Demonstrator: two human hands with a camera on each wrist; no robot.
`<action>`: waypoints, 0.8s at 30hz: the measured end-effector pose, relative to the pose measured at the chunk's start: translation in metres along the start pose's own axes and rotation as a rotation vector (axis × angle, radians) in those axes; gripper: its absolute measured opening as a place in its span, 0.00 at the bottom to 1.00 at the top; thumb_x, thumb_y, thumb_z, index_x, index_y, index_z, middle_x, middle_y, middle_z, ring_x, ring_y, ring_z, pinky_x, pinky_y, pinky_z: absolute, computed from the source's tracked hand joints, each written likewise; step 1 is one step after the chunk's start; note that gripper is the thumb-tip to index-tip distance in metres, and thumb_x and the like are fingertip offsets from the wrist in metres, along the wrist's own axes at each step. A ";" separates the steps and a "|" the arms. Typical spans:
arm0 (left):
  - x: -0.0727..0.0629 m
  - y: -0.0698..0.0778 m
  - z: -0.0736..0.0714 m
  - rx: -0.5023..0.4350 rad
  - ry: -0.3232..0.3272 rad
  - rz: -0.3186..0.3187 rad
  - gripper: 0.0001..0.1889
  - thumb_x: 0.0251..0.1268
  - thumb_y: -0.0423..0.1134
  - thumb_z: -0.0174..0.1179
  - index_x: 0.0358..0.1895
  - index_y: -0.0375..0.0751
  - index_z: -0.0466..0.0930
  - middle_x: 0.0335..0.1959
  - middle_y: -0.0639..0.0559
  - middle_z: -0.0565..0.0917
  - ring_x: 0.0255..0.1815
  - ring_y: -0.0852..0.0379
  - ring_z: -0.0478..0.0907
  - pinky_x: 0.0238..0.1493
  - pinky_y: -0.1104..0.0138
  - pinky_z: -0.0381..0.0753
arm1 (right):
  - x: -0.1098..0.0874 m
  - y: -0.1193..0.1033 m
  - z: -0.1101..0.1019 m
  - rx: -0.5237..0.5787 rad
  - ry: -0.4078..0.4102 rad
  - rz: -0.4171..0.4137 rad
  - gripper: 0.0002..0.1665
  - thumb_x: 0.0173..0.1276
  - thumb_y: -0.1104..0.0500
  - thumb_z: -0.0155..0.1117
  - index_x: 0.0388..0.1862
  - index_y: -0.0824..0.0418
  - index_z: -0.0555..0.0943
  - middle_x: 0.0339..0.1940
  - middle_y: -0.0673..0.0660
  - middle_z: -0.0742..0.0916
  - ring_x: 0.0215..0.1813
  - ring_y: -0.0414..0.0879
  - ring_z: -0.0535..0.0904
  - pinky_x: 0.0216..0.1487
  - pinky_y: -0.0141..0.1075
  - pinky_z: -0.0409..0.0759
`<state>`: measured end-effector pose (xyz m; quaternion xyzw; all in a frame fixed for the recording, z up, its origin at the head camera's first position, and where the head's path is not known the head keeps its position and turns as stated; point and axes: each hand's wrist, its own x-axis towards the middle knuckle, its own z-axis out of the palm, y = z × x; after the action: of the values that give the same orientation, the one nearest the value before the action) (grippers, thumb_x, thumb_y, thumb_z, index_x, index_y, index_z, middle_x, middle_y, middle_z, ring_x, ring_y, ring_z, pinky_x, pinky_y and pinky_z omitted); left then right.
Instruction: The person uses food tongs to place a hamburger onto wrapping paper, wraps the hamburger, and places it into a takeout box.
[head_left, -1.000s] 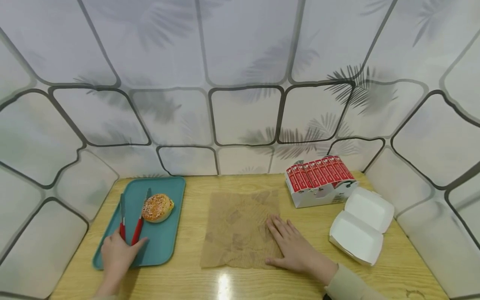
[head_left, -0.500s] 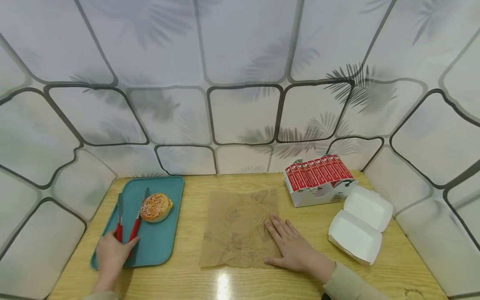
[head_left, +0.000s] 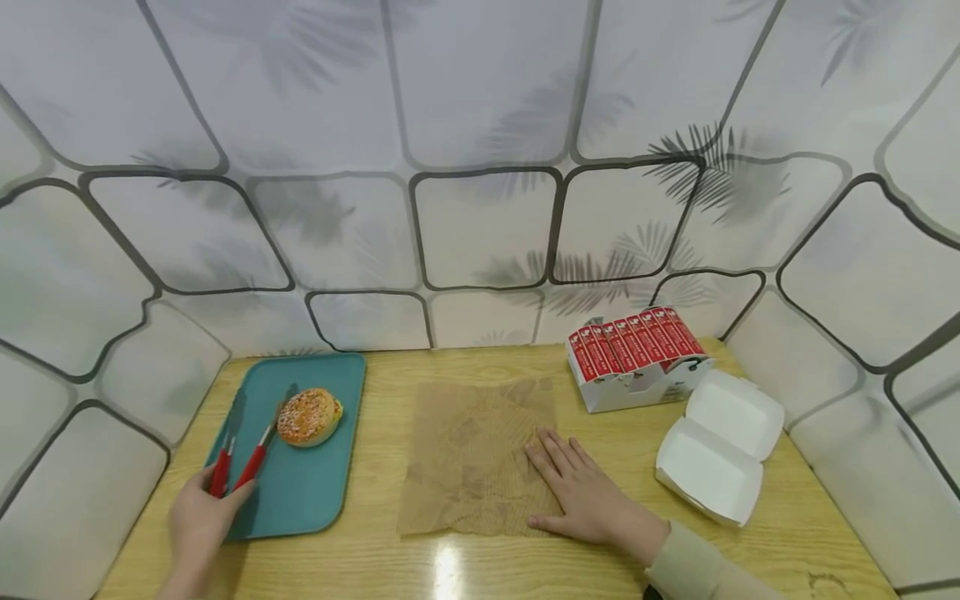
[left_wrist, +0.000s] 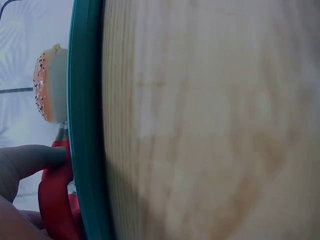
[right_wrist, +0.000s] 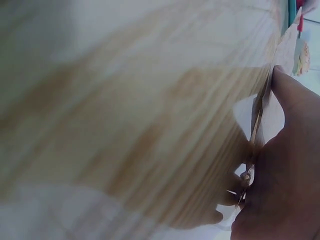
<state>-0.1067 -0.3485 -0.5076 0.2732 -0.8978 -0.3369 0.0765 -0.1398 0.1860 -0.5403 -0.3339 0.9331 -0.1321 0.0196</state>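
Two arms of the red-handled tongs [head_left: 253, 467] now slant farther left at the handle end, where I see the left hand [head_left: 198, 517] gripping them. The sesame-topped bun [head_left: 307, 417] hasn't shifted on the teal tray [head_left: 300, 508], outside the jaws, so I judge it unclamped. The right hand [head_left: 583, 492] lies spread on brown paper [head_left: 457, 458].

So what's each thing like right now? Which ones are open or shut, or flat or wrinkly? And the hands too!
tongs, open
left hand, gripping the tongs
bun, whole, seedy side up, filling peeking out
tray, right side up, bun on it
paper, unfolded, wrinkly
right hand, stretched out, resting on the paper
white box, hinged open
carton, open, red packets lined up inside
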 end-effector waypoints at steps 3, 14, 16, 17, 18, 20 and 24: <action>0.000 -0.002 -0.004 -0.020 -0.009 -0.046 0.35 0.62 0.37 0.72 0.65 0.14 0.70 0.55 0.15 0.78 0.51 0.27 0.79 0.32 0.69 0.72 | 0.001 -0.003 -0.005 0.016 -0.030 0.004 0.61 0.73 0.22 0.54 0.88 0.61 0.55 0.88 0.71 0.57 0.88 0.67 0.53 0.92 0.45 0.31; -0.004 -0.008 -0.020 -0.100 -0.027 -0.144 0.36 0.65 0.39 0.72 0.69 0.18 0.71 0.65 0.17 0.75 0.53 0.32 0.79 0.26 0.81 0.67 | 0.006 -0.007 -0.012 -0.100 -0.150 -0.021 0.61 0.77 0.24 0.50 0.86 0.70 0.55 0.89 0.69 0.55 0.89 0.63 0.51 0.87 0.57 0.60; -0.006 -0.008 -0.024 -0.102 -0.028 -0.148 0.35 0.65 0.38 0.71 0.69 0.18 0.71 0.66 0.17 0.75 0.51 0.35 0.80 0.26 0.82 0.66 | 0.006 -0.008 -0.013 -0.098 -0.162 -0.021 0.61 0.77 0.25 0.50 0.86 0.70 0.55 0.89 0.69 0.55 0.89 0.63 0.51 0.87 0.56 0.61; -0.007 -0.007 -0.027 -0.111 -0.039 -0.158 0.35 0.66 0.37 0.70 0.70 0.18 0.69 0.67 0.17 0.73 0.52 0.35 0.80 0.26 0.82 0.66 | 0.006 -0.008 -0.013 -0.095 -0.167 -0.020 0.61 0.77 0.25 0.50 0.86 0.71 0.54 0.89 0.69 0.55 0.89 0.63 0.51 0.87 0.56 0.62; -0.008 -0.007 -0.030 -0.117 -0.049 -0.165 0.35 0.67 0.37 0.69 0.71 0.18 0.68 0.68 0.16 0.72 0.53 0.35 0.79 0.25 0.83 0.65 | 0.007 -0.008 -0.013 -0.096 -0.172 -0.019 0.61 0.77 0.25 0.50 0.86 0.71 0.54 0.89 0.69 0.55 0.89 0.63 0.51 0.86 0.56 0.63; -0.010 -0.005 -0.035 -0.122 -0.080 -0.186 0.36 0.69 0.36 0.67 0.73 0.18 0.65 0.69 0.16 0.69 0.56 0.33 0.76 0.25 0.82 0.66 | 0.007 -0.007 -0.013 -0.094 -0.177 -0.020 0.61 0.77 0.25 0.50 0.86 0.70 0.54 0.89 0.69 0.55 0.90 0.63 0.50 0.86 0.56 0.63; -0.014 -0.001 -0.046 -0.131 -0.147 -0.218 0.38 0.71 0.36 0.65 0.77 0.20 0.60 0.73 0.16 0.64 0.65 0.28 0.68 0.25 0.80 0.70 | 0.007 -0.007 -0.014 -0.114 -0.170 -0.035 0.60 0.78 0.25 0.50 0.86 0.70 0.54 0.89 0.69 0.55 0.89 0.63 0.51 0.86 0.55 0.64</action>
<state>-0.0792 -0.3673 -0.4723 0.3383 -0.8420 -0.4201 -0.0088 -0.1426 0.1796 -0.5248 -0.3606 0.9281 -0.0503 0.0774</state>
